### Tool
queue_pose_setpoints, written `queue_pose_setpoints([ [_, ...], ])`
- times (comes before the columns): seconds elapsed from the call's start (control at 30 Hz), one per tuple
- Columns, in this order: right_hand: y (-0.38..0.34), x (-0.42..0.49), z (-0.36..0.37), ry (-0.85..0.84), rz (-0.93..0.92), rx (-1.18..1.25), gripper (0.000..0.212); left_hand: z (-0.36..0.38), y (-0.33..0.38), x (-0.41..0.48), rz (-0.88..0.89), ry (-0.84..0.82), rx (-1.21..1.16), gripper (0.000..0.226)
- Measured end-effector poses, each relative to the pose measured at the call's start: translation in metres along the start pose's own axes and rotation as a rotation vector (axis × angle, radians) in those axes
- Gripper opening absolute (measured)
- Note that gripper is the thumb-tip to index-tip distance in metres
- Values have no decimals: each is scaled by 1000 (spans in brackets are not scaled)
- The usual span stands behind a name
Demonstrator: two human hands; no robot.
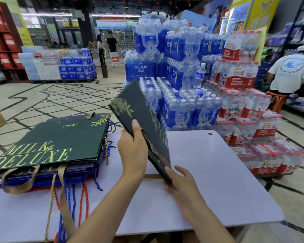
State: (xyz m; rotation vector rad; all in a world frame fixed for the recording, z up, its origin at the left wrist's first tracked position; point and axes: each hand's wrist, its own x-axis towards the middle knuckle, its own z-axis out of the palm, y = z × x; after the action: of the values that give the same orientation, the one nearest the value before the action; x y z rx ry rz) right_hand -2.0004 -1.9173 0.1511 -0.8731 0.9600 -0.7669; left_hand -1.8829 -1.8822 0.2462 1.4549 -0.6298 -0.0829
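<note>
Both hands on one flat-folded dark green paper bag [144,116], held up off the white table [218,172] and tilted. Its long axis runs from 11 o'clock down to 5 o'clock.

Left hand [132,149]: grips the bag's left edge about midway, thumb flat on the printed face, fingers behind and out of sight.

Right hand [182,185]: holds the bag's near lower end, fingers wrapped at the corner. Motion blur there, so I can't tell the exact finger placement.

Stack of flat bags [60,141] sits on the table at 9 o'clock from my hands. The top one is green with gold "MILK DELUXE" print, blue ones lie underneath, and rope handles hang towards me.

Blue-label water packs [182,102] are piled at 12 to 1 o'clock, just past the table's far edge. Red-label packs [244,102] are at 2 o'clock. A person in a white T-shirt [288,72] stands further out at 2 o'clock, back turned.
</note>
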Motion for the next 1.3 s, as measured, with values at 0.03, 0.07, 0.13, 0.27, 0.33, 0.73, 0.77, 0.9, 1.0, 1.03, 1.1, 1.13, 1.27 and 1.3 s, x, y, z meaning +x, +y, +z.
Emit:
queue_pose_setpoints([
  [0.03, -1, 4, -6, 44, -20, 25, 48, -3, -6, -3, -48, 19, -68, 31],
  [0.07, -2, 7, -11, 67, -47, 30, 44, -6, -15, -6, -98, 23, -125, 28],
  [0.13, -8, 11, -22, 90, -116, -18, 35, -14, -35, -12, -187, -13, -177, 21],
  [0.27, -20, 21, -42, 150, -214, -171, 19, -35, -73, -15, -469, 13, -278, 5],
  [0.33, -23, 26, -55, 189, -250, -287, 17, -49, -86, -11, -565, 39, -373, 21],
  [0.73, -17, 37, -75, 248, -694, -1301, 6, -81, -90, -23, 136, -362, 1281, 27],
  [0.77, -17, 39, -74, 172, -752, -1308, 6, -77, -88, -23, 202, -357, 1291, 22],
  [0.9, -25, 53, -68, -38, -898, -1427, 11, -45, -89, -19, 543, -459, 921, 9],
  [1.0, -32, 67, -66, -94, -1036, -1503, 18, -12, -88, -15, 414, -747, 884, 38],
  [1.03, -33, 72, -66, -101, -1066, -1515, 21, -4, -90, -12, 418, -781, 962, 40],
  [1.1, -33, 78, -65, -119, -1073, -1498, 29, 9, -94, -5, 428, -789, 1091, 37],
  [1.13, -33, 79, -65, -129, -1042, -1479, 29, 12, -97, -2, 431, -801, 1121, 34],
  [1.27, -32, 82, -66, -169, -936, -1414, 13, 12, -101, 0, 382, -824, 950, 40],
  [1.3, -33, 82, -65, -171, -942, -1388, 12, 11, -102, 0, 346, -852, 874, 46],
])
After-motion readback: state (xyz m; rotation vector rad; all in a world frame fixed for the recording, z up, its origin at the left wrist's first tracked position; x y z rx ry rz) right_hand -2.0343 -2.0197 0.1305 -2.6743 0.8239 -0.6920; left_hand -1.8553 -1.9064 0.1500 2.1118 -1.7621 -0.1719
